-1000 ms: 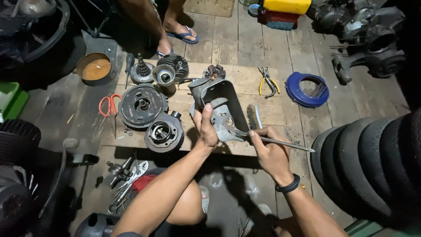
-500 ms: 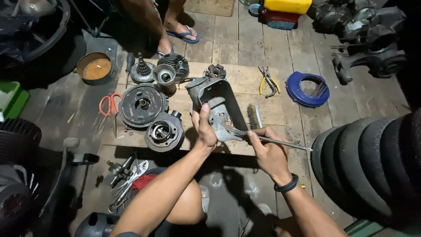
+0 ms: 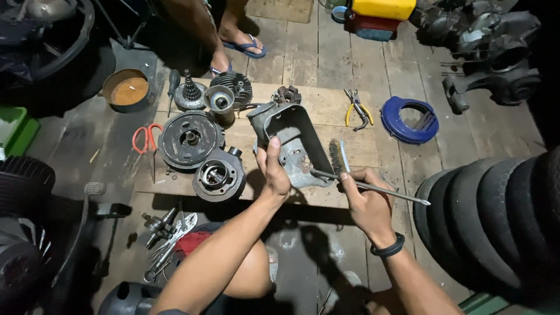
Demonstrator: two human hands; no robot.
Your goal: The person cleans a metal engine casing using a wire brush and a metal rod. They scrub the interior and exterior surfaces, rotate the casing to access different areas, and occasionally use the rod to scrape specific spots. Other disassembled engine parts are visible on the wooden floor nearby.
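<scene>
Fingers of the left hand (image 3: 275, 172) are curled over the near edge of a grey metal cover (image 3: 294, 140), thumb pointing up along its inner wall, gripping it firmly. Fingers of the right hand (image 3: 364, 201) are closed round a thin metal rod (image 3: 373, 187), whose tip reaches into the cover's lower corner while the other end sticks out to the right, over the boards.

The cover is tilted, its open hollow facing up, and rests on a pale wooden surface (image 3: 326, 105) laid on the plank floor. A wire brush (image 3: 336, 156) lies just beside the cover, on its right, near the right hand's knuckles.

To the left of the cover are a round finned cylinder part (image 3: 219, 175), a flat drum-like disc (image 3: 189, 139) and a metal cup (image 3: 220, 102). Behind them stand a gear cluster (image 3: 189, 93) and a finned cylinder head (image 3: 233, 86). Red-handled scissors (image 3: 146, 140) lie at the left edge of the surface, yellow-handled pliers (image 3: 356, 109) towards the right. A blue ring-shaped cover (image 3: 408, 119) lies on the floor well apart to the right, and a rusty bowl (image 3: 127, 90) to the left. Black tyres (image 3: 496, 221) are stacked at the right. Another person's foot in a blue sandal (image 3: 245, 44) stands beyond the surface.
</scene>
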